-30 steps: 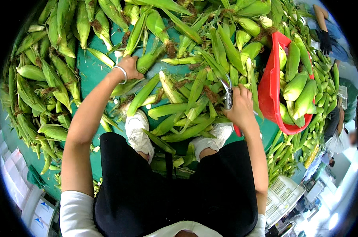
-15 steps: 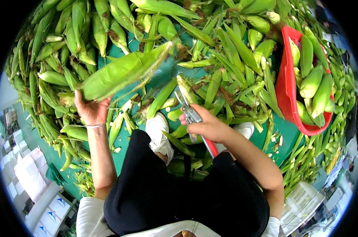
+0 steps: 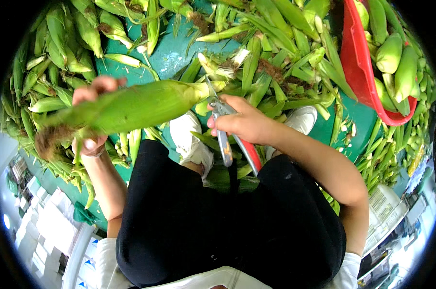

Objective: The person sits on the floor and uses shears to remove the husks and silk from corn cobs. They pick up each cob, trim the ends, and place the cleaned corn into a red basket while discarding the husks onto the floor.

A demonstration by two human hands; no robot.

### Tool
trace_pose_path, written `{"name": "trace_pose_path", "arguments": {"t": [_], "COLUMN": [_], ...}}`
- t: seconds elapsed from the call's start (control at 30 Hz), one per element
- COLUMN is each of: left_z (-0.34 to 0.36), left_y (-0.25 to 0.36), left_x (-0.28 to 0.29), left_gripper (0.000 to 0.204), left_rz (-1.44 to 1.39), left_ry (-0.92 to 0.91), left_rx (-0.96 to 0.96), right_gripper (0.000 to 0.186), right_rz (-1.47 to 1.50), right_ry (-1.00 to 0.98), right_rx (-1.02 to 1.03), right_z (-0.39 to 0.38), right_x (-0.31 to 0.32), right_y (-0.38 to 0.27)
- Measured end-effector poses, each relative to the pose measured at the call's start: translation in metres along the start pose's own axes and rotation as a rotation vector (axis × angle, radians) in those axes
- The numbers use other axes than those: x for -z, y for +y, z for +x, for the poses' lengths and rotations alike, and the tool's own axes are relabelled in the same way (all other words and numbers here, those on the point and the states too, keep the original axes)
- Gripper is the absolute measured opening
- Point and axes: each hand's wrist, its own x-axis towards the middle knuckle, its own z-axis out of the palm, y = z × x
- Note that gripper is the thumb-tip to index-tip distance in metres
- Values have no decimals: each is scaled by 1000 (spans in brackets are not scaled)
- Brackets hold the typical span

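My left hand is wrapped round a green ear of corn in its husk, near the end with brown silk. The ear lies almost level, its pale stalk end pointing right. In my right hand is a pair of pruning shears with a red handle. Their blades are at the stalk end of the ear; whether they have closed on the stalk I cannot tell. Husk leaves and cut stalk pieces lie below and beyond the shears.
A red plastic basket holding several ears stands tilted at the right. Unhusked corn is heaped at the left, loose husks at the far middle. My white shoes rest on the green floor. A pale crate is at lower right.
The ear has swung round from slanting up to nearly level, its stalk end now at the shears. My left hand has shifted slightly left; the view has also moved.
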Motion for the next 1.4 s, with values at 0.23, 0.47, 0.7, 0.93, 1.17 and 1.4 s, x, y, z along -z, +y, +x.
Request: {"name": "trace_pose_path", "arguments": {"t": [0.23, 0.47, 0.7, 0.93, 1.17, 1.4], "left_z": [-36, -29, -33, -37, -38, 3], "left_y": [-25, -112, -102, -77, -66, -81], "left_x": [-41, 1, -8, -42, -50, -21], "left_gripper": [58, 45, 49, 51, 55, 73], "left_rz": [-15, -580, -657, -405, -562, -900], "left_ry": [875, 778, 779, 882, 883, 645], "left_rx": [78, 435, 372, 385, 344, 239], "right_gripper": [34, 40, 50, 48, 30, 44], "right_rz": [-231, 165, -167, -470, -67, -374], "right_ry": [349, 294, 403, 422, 399, 338], "right_rx": [252, 238, 195, 346, 305, 331], "right_z": [-6, -14, -20, 3, -9, -29], "right_x": [0, 11, 27, 8, 8, 8], "right_y": [-7, 1, 5, -9, 0, -30]}}
